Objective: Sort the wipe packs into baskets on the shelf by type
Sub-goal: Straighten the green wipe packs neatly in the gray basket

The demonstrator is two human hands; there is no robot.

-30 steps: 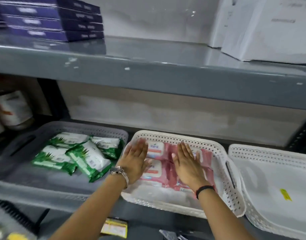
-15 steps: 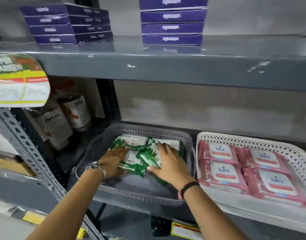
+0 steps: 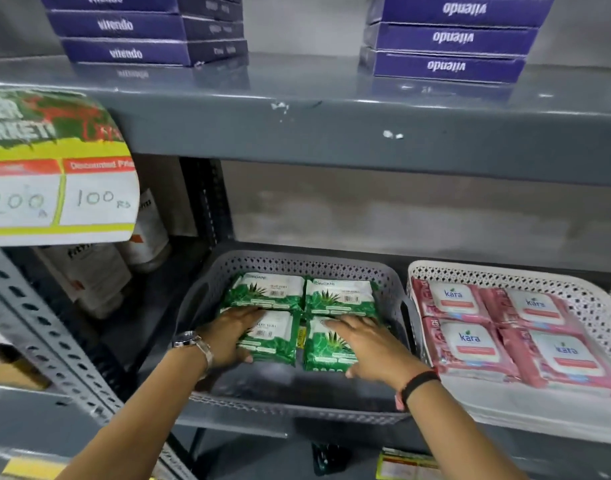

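Observation:
Several green aloe wipe packs (image 3: 338, 295) lie flat in a neat block inside the grey basket (image 3: 297, 408) on the lower shelf. My left hand (image 3: 229, 336) rests on the near left green pack (image 3: 272, 339), fingers along its left edge. My right hand (image 3: 368, 348) lies flat on the near right green pack (image 3: 326, 355). To the right, the white basket (image 3: 504, 275) holds several pink wipe packs (image 3: 465, 341) laid side by side. Neither pack is lifted.
The grey upper shelf (image 3: 331, 133) overhangs the baskets and carries two stacks of purple boxes (image 3: 144, 29). A curled price sign (image 3: 58, 168) hangs at the left. Jars (image 3: 148, 233) stand behind a perforated upright (image 3: 47, 341). Small items lie on the shelf below.
My hands left the pink packs in the white basket and went left to the green packs. The green packs, loosely piled before, now lie squared in a block.

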